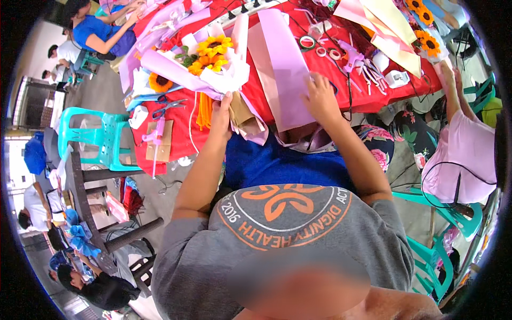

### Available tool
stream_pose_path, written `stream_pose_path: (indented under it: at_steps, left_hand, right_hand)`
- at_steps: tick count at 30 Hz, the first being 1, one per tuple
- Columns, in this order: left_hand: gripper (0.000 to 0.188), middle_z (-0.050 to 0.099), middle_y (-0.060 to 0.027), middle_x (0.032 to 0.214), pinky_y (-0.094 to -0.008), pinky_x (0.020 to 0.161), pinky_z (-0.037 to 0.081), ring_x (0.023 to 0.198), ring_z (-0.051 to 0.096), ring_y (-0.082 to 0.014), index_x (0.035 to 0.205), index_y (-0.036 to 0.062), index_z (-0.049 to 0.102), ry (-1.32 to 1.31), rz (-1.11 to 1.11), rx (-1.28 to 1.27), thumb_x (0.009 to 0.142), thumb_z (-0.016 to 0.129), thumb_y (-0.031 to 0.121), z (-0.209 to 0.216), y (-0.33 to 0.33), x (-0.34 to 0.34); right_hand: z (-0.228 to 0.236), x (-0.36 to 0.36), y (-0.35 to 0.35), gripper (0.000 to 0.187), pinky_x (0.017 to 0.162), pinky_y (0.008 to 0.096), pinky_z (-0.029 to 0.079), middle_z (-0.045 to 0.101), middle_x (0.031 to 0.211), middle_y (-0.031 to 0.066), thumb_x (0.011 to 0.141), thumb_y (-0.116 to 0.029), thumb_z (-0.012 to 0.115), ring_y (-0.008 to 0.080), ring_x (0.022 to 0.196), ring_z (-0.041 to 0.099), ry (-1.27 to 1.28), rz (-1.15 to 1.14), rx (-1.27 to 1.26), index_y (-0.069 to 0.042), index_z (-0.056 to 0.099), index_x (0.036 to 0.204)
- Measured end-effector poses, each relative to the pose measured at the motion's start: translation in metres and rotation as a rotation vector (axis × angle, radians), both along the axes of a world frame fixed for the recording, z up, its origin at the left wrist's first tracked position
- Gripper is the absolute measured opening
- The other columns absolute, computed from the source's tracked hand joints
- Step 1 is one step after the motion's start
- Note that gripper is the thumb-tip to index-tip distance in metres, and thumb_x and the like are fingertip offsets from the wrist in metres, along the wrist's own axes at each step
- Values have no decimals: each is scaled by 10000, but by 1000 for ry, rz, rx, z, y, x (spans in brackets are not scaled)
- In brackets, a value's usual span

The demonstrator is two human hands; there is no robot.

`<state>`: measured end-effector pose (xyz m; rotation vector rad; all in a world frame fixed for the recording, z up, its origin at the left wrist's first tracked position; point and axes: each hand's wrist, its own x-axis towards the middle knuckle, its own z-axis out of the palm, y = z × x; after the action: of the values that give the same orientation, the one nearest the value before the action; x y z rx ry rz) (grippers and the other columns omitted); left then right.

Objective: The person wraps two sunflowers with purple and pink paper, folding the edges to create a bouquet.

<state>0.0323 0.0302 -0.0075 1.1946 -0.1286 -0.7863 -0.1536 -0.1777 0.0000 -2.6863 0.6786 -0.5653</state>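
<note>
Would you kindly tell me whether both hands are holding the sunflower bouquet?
No, only the left hand holds the sunflower bouquet; the right hand is at the lilac wrapping sheet's edge.

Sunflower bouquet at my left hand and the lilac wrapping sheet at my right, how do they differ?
The sunflower bouquet has paper folded around its flowers; the lilac wrapping sheet is spread out.
The bouquet mixes yellow, white, lilac and brown; the sheet is plain lilac.
The left hand grips the bouquet low; the right hand is at the sheet's right edge.
Both show lilac paper.
</note>
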Motion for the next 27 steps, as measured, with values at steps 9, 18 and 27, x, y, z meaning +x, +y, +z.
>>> stream_pose_path:
  at_steps: [9, 18, 27]
  left_hand:
    - [562, 559, -106, 1090, -294, 833, 424, 961, 544, -184, 1163, -45, 475, -270, 48, 175, 755, 686, 278, -6, -7, 10]
    - [840, 615, -245, 914, -398, 714, 487, 840, 619, -345, 1025, -59, 582, -795, -326, 906, 703, 483, 711, 18, 18, 38]
    - [419, 602, -200, 729, -403, 586, 462, 660, 608, -319, 837, -1, 614, -1368, -583, 642, 843, 517, 407, 125, -19, -37]
  right_hand:
    - [0, -33, 24, 545, 1046, 523, 202, 417, 1257, 174, 728, -240, 625, 328, 1265, 298, 202, 419, -169, -37, 460, 1205]
    - [-3, -22, 29, 380, 976, 445, 357, 494, 1165, 189, 790, -126, 480, 343, 1136, 457, 42, 351, -302, 8, 476, 1145]
    - [-3, -21, 26, 346, 942, 442, 391, 547, 1129, 165, 777, -93, 462, 327, 1098, 501, -16, 258, -360, -2, 513, 1107]
